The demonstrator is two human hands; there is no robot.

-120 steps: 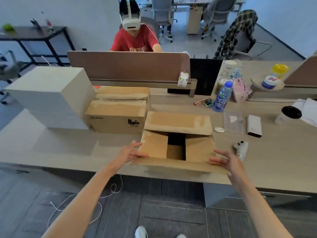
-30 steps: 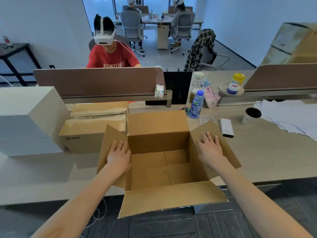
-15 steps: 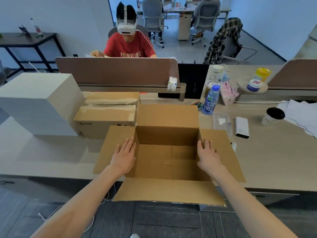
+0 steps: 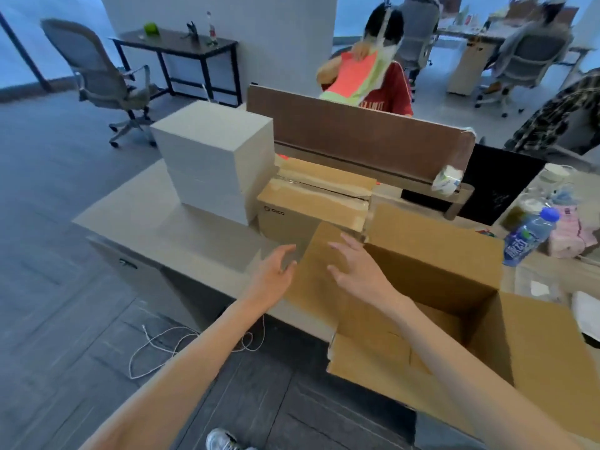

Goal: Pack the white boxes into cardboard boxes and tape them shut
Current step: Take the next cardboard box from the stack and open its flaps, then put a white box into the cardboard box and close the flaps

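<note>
An open cardboard box (image 4: 431, 274) stands at the desk's near edge on the right, all flaps folded out and nothing inside. A stack of white boxes (image 4: 212, 164) sits on the desk at the left. Between them lies a taped cardboard box (image 4: 311, 203). My left hand (image 4: 272, 277) and my right hand (image 4: 360, 274) hover with fingers spread, holding nothing, above the open box's left flap, stretched towards the white stack. Neither hand touches the stack.
The desk (image 4: 139, 219) ends at the left, with a white cable (image 4: 162, 345) on the floor below. A brown divider (image 4: 357, 138) runs along the back, with a person in red (image 4: 389, 89) behind it. A water bottle (image 4: 527, 238) and clutter stand at the right.
Both hands have left the open box's side flaps and moved up and left towards the white stack. My view has swung to the left.
</note>
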